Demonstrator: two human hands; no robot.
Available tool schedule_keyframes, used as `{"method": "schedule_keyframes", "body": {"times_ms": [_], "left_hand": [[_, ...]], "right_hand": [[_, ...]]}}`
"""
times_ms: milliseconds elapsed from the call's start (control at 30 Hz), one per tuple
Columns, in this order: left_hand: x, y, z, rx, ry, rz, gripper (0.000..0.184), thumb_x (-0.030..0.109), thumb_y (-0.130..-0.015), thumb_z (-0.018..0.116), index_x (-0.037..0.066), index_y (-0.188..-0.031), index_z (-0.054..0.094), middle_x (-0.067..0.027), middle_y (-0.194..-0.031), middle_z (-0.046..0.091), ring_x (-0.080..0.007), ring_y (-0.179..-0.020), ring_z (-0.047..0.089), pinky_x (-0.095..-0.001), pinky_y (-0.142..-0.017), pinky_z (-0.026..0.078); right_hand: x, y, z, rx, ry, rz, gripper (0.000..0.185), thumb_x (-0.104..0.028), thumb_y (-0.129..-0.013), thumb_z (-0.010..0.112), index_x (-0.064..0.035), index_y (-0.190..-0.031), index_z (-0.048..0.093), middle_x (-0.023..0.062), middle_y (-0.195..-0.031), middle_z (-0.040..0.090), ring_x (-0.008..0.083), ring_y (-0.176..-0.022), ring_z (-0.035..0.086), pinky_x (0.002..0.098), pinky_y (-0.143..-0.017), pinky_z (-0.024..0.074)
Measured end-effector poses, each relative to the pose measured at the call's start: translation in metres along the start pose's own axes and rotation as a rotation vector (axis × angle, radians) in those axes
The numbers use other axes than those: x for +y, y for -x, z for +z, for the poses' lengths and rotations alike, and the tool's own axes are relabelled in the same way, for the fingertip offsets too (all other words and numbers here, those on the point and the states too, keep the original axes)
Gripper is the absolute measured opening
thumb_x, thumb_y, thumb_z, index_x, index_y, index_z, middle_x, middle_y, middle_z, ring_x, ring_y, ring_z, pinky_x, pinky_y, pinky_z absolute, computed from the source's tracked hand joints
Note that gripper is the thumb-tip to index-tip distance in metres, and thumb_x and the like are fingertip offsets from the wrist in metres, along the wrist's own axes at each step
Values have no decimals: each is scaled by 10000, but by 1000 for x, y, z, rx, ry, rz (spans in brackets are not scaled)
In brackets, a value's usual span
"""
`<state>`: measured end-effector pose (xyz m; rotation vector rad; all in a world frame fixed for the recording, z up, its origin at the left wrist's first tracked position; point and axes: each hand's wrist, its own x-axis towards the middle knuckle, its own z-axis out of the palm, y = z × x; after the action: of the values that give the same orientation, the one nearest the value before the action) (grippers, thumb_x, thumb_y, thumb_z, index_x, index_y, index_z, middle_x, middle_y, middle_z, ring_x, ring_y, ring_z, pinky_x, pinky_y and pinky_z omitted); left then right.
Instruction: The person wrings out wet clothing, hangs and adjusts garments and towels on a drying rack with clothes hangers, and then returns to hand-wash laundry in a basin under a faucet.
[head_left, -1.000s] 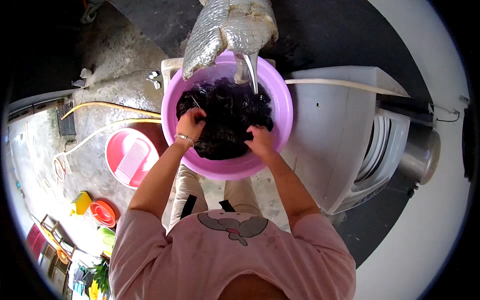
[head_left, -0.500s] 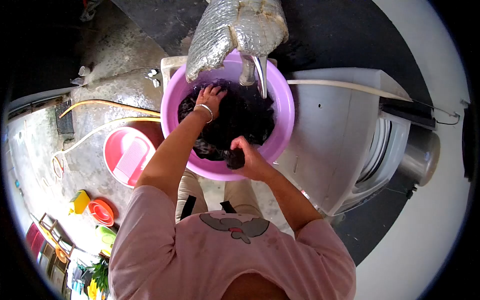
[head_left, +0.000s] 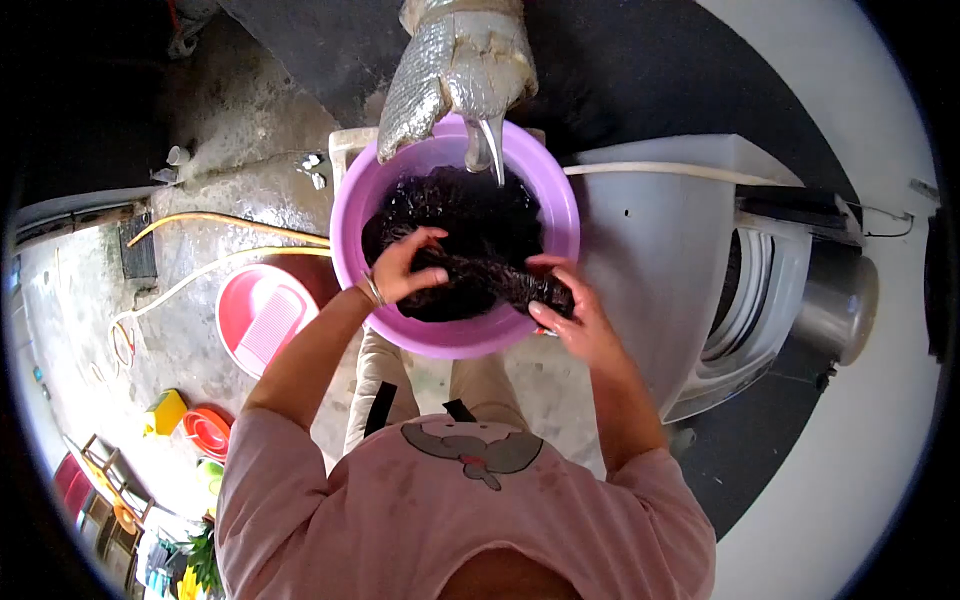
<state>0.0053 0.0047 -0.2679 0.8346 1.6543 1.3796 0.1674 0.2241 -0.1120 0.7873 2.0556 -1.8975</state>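
Observation:
A dark, wet, furry-looking cloth (head_left: 485,280) is stretched in a thick roll between my two hands over a purple basin (head_left: 455,347). My left hand (head_left: 400,270), with a bracelet at the wrist, is curled around the roll's left part. At the basin's right rim, my right hand (head_left: 578,315) is closed around the bunched right end. More of the dark cloth lies in dark water in the basin, and its full shape is hidden. A metal tap (head_left: 492,150) hangs over the far side of the basin.
Silver foil wrapping (head_left: 440,85) covers the pipe above the tap. To the right stands a grey washing machine (head_left: 650,260). At left are a pink basin holding a washboard (head_left: 270,328), yellow hoses (head_left: 230,218), a red basin (head_left: 206,432) and a yellow container (head_left: 164,412).
My left hand has come nearer from the far left of the basin and grasped the cloth. My right hand has moved right with its bunched end, drawing the cloth out into a roll.

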Motion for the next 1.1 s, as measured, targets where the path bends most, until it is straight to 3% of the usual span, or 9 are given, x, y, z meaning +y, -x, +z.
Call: {"method": "schedule_keyframes", "body": {"times_ms": [67, 200, 333, 367, 500, 633, 733, 933, 1100], "left_hand": [[30, -2, 10, 76, -299, 291, 692, 287, -689, 773, 88, -1264, 443, -156, -1118, 536, -323, -1039, 525, -384, -914, 412], [46, -10, 4, 88, -387, 224, 744, 249, -599, 810, 86, -1241, 473, -154, -1147, 516, -363, -1044, 494, -412, -916, 404], [49, -23, -15, -69, -153, 350, 528, 203, -665, 798, 46, -1103, 551, -134, -1007, 564, -302, -941, 562, -350, -856, 445], [59, -17, -14, -97, 8, 150, 408, 179, -732, 770, 45, -1052, 554, -88, -939, 578, -201, -902, 574, -308, -820, 454], [129, -11, -28, -230, 287, 142, 446, 130, -775, 735, 62, -1157, 514, -20, -946, 542, -130, -932, 526, -294, -892, 402], [184, -14, -24, -316, 607, 5, 632, 181, -790, 731, 56, -1296, 373, -21, -939, 511, -93, -871, 496, -257, -776, 421], [193, -19, -12, -98, 238, 102, 729, 221, -747, 769, 48, -1315, 346, -46, -958, 538, -129, -908, 516, -273, -817, 435], [233, -16, -13, -253, 200, 288, 573, 146, -678, 800, 5, -1164, 531, -74, -1114, 582, -154, -1044, 532, -320, -954, 404], [324, 14, -37, 0, 216, 413, 307, 64, -774, 692, -7, -1052, 585, -27, -948, 623, -94, -894, 548, -260, -837, 444]], "right_hand": [[-38, 13, 7, -42, -151, 19, 376, -123, -785, 668, -17, -1118, 530, 32, -928, 584, 95, -834, 534, 239, -728, 443], [-82, 35, 8, -35, -196, -153, 387, -116, -753, 648, -43, -1113, 525, 83, -1000, 579, 136, -919, 549, 279, -772, 469], [-116, 64, 0, 166, -380, -405, 419, -163, -702, 672, -68, -1077, 511, 163, -1060, 562, 239, -963, 558, 349, -832, 480], [-129, 68, -5, 189, -410, -447, 417, -188, -694, 682, -65, -1053, 510, 167, -1044, 568, 243, -946, 563, 347, -823, 482], [-172, 82, -4, 313, -510, -585, 414, -282, -651, 734, -66, -907, 491, 169, -911, 581, 247, -823, 572, 339, -742, 491], [-200, 88, -11, 53, -499, -725, 429, -308, -631, 771, -82, -818, 457, 152, -790, 557, 219, -704, 533, 328, -632, 457], [-218, 93, -8, -46, -512, -765, 432, -321, -635, 776, -89, -806, 453, 145, -761, 548, 207, -666, 512, 316, -590, 430], [-238, 99, -23, -54, -517, -944, 409, -337, -676, 747, -91, -814, 450, 135, -773, 557, 206, -655, 487, 327, -587, 408], [-288, 134, -59, 232, -604, -1046, 459, -384, -834, 473, -12, -1096, 533, 204, -978, 591, 361, -944, 566, 466, -826, 475]]}}
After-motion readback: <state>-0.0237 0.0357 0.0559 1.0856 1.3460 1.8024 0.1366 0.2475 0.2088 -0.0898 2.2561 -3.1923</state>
